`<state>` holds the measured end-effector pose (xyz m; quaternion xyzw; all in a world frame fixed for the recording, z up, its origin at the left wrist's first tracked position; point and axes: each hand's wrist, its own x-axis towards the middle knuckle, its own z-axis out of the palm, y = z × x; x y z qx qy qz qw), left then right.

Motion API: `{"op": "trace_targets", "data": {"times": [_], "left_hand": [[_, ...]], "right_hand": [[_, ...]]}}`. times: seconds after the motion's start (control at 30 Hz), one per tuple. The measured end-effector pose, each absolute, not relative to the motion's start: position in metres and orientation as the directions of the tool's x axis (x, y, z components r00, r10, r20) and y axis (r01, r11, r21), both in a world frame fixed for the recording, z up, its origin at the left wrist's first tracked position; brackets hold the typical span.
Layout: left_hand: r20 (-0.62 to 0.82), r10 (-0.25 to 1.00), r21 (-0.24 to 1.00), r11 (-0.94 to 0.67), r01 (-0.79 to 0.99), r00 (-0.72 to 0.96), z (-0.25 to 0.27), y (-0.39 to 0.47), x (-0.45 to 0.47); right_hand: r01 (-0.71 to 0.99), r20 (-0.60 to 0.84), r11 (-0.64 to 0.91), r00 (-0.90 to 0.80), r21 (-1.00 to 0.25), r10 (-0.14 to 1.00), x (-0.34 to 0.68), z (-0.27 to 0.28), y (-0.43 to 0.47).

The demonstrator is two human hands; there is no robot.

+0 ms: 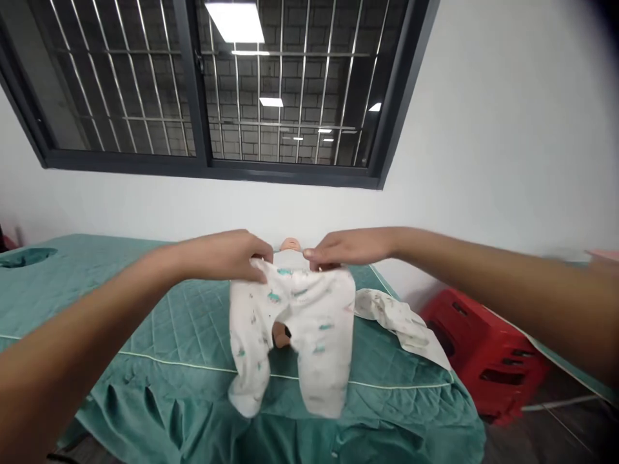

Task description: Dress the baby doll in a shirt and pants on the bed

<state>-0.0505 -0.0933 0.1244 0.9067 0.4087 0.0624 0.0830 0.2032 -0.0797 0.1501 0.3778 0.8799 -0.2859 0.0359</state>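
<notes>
Both hands hold up a pair of small white baby pants (322,322) with a green and grey print. My left hand (236,254) pinches the waistband at its left side. On the right part of the waistband, my right hand (338,250) grips with thumb and fingers. The two legs hang down, slightly blurred, over the front of the bed. Behind the pants lies a baby doll (291,244); part of its head shows above the waistband and a bit of its legs between the pant legs. The rest of the doll is mostly hidden.
A green quilted cover (193,322) with pale piping drapes the bed, which has a hole at far left. A crumpled printed white garment (399,319) lies at the bed's right. Red plastic stools (483,348) stand beyond that edge. A barred window (213,84) is in the wall behind.
</notes>
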Motion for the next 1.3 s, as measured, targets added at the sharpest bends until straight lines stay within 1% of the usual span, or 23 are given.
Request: {"op": "trace_targets", "data": {"times": [0.07, 0.1, 0.17, 0.23, 0.33, 0.4, 0.47, 0.57, 0.63, 0.7, 0.77, 0.83, 0.87, 0.9, 0.97, 1.03, 1.1, 1.17, 1.23, 1.27, 1.3], "left_hand": [[0.149, 0.748, 0.049, -0.659, 0.751, 0.647, 0.139, -0.099, -0.044], [0.199, 0.740, -0.008, -0.655, 0.756, 0.643, 0.143, -0.100, -0.042], [0.282, 0.711, -0.072, -0.654, 0.753, 0.644, 0.149, -0.101, -0.039], [0.336, 0.681, -0.082, -0.667, 0.740, 0.651, 0.151, -0.100, -0.037], [0.345, 0.671, -0.037, -0.688, 0.724, 0.656, 0.151, -0.099, -0.037], [0.315, 0.681, 0.015, -0.701, 0.713, 0.662, 0.149, -0.100, -0.037], [0.287, 0.685, 0.075, -0.713, 0.697, 0.669, 0.147, -0.101, -0.037], [0.224, 0.694, 0.190, -0.719, 0.668, 0.684, 0.144, -0.102, -0.042], [0.156, 0.696, 0.259, -0.714, 0.651, 0.701, 0.141, -0.102, -0.049], [0.101, 0.690, 0.297, -0.708, 0.641, 0.716, 0.137, -0.102, -0.059], [0.066, 0.710, 0.329, -0.679, 0.656, 0.701, 0.134, -0.103, -0.070], [0.059, 0.765, 0.351, -0.617, 0.704, 0.641, 0.133, -0.104, -0.077], [0.081, 0.797, 0.351, -0.584, 0.732, 0.598, 0.132, -0.105, -0.079], [0.128, 0.823, 0.342, -0.560, 0.755, 0.553, 0.133, -0.105, -0.080], [0.289, 0.843, 0.313, -0.530, 0.788, 0.453, 0.135, -0.104, -0.077], [0.470, 0.819, 0.307, -0.502, 0.808, 0.330, 0.137, -0.100, -0.071], [0.611, 0.768, 0.333, -0.471, 0.817, 0.193, 0.137, -0.092, -0.065], [0.700, 0.711, 0.387, -0.458, 0.801, 0.068, 0.134, -0.082, -0.063], [0.730, 0.684, 0.448, -0.475, 0.757, -0.003, 0.122, -0.072, -0.067], [0.717, 0.697, 0.480, -0.485, 0.731, -0.008, 0.112, -0.067, -0.071], [0.680, 0.733, 0.516, -0.489, 0.704, 0.011, 0.098, -0.062, -0.076]], "right_hand": [[0.705, -0.254, 0.580, -0.698, -0.407, 0.669, 0.197, 0.169, -0.085], [0.711, -0.238, 0.595, -0.694, -0.375, 0.679, 0.195, 0.176, -0.088], [0.703, -0.181, 0.625, -0.701, -0.338, 0.690, 0.192, 0.186, -0.091], [0.667, -0.108, 0.660, -0.727, -0.345, 0.678, 0.193, 0.192, -0.093], [0.623, -0.062, 0.701, -0.761, -0.348, 0.645, 0.198, 0.197, -0.097], [0.628, -0.095, 0.707, -0.766, -0.325, 0.636, 0.203, 0.196, -0.100], [0.653, -0.169, 0.700, -0.755, -0.289, 0.634, 0.207, 0.193, -0.103], [0.728, -0.275, 0.653, -0.684, -0.206, 0.676, 0.213, 0.183, -0.105], [0.770, -0.288, 0.620, -0.634, -0.148, 0.718, 0.218, 0.178, -0.105], [0.791, -0.272, 0.599, -0.608, -0.125, 0.746, 0.224, 0.175, -0.103], [0.802, -0.246, 0.576, -0.598, -0.160, 0.763, 0.231, 0.174, -0.101], [0.796, -0.203, 0.550, -0.599, -0.252, 0.774, 0.236, 0.175, -0.100], [0.785, -0.177, 0.536, -0.602, -0.311, 0.779, 0.237, 0.175, -0.101], [0.767, -0.149, 0.521, -0.605, -0.374, 0.782, 0.237, 0.175, -0.102], [0.706, -0.088, 0.493, -0.612, -0.508, 0.786, 0.230, 0.173, -0.103], [0.604, -0.005, 0.495, -0.637, -0.624, 0.771, 0.214, 0.169, -0.101], [0.481, 0.111, 0.543, -0.670, -0.688, 0.734, 0.193, 0.161, -0.093], [0.388, 0.251, 0.632, -0.684, -0.671, 0.685, 0.171, 0.147, -0.079], [0.359, 0.368, 0.724, -0.679, -0.589, 0.636, 0.154, 0.126, -0.063], [0.373, 0.391, 0.753, -0.681, -0.542, 0.619, 0.149, 0.112, -0.056], [0.398, 0.372, 0.765, -0.700, -0.505, 0.610, 0.146, 0.095, -0.050]]}}
